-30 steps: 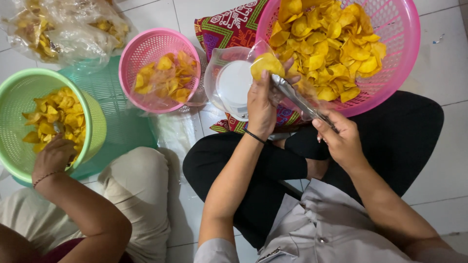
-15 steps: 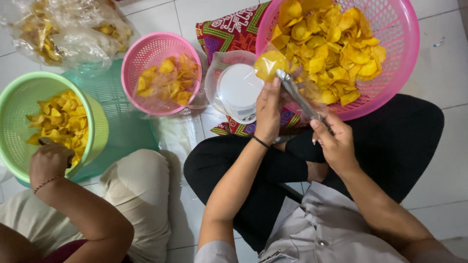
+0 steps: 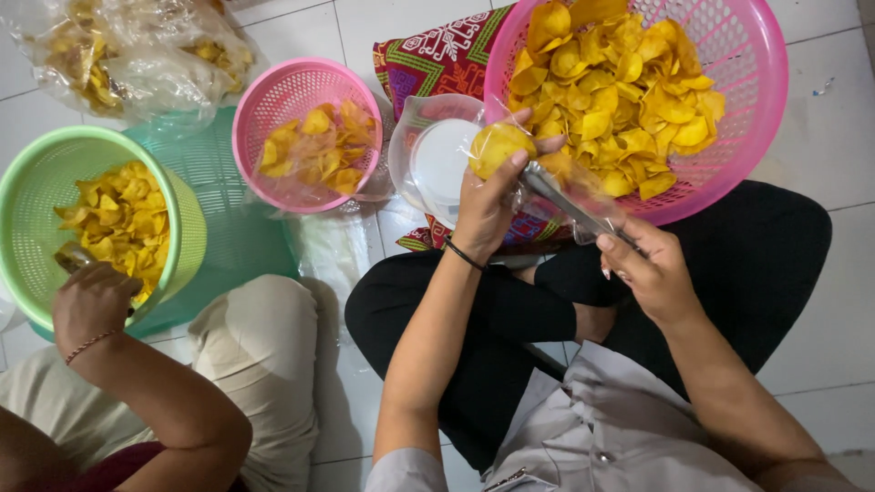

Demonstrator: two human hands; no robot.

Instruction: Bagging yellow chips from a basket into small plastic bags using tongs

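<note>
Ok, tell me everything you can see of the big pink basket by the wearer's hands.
The big pink basket is round, of glossy slotted plastic with a thick rim. It sits tilted against the wearer's black-clad leg, partly over a patterned red cloth, its top cut off by the picture's edge. It is heaped with yellow chips. Metal tongs in the right hand reach its near rim.

two pink baskets (image 3: 711, 109) (image 3: 273, 100), one green basket (image 3: 182, 219), one pair of tongs (image 3: 570, 205)
</note>
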